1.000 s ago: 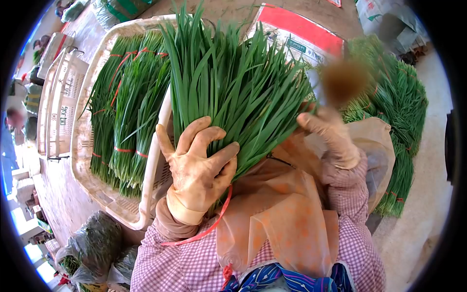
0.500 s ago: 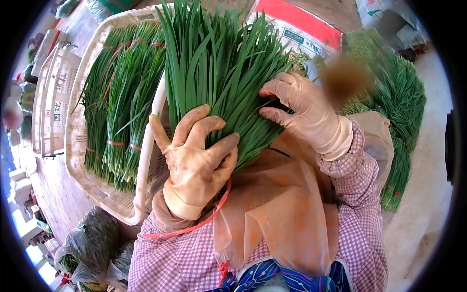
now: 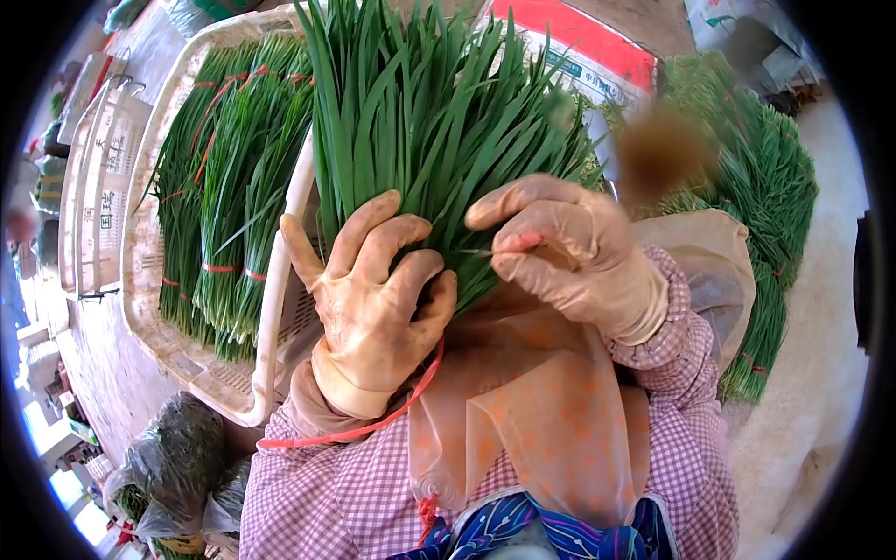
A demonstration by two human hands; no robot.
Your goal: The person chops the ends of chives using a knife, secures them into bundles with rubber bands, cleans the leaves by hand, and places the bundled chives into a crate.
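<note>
A large bunch of garlic chives [image 3: 411, 131] stands fanned out in front of me, its flat green leaves pointing away. My left hand [image 3: 378, 285], in a stained pale rubber glove, is wrapped over the near part of the bunch, hiding the leaves beneath. My right hand [image 3: 569, 257], gloved alike, is at the bunch's right side. Its thumb and fingers pinch a thin pale strand [image 3: 474, 252] that reaches toward the leaves; a fingertip shows red. From under my left hand a red tie strip [image 3: 387, 417] curves down over the sleeve.
At left, a white plastic crate [image 3: 266, 373] holds tied chive bundles [image 3: 247, 205]. More chives [image 3: 770, 205] are piled at right. A red and white sack [image 3: 597, 56] lies behind, and filled plastic bags [image 3: 177, 462] stand at lower left. A brown apron [image 3: 551, 392] covers my lap.
My right hand has come down and toward me from the right-hand leaves, its fingers now pinched on a thin strand. My left hand keeps its hold on the bunch.
</note>
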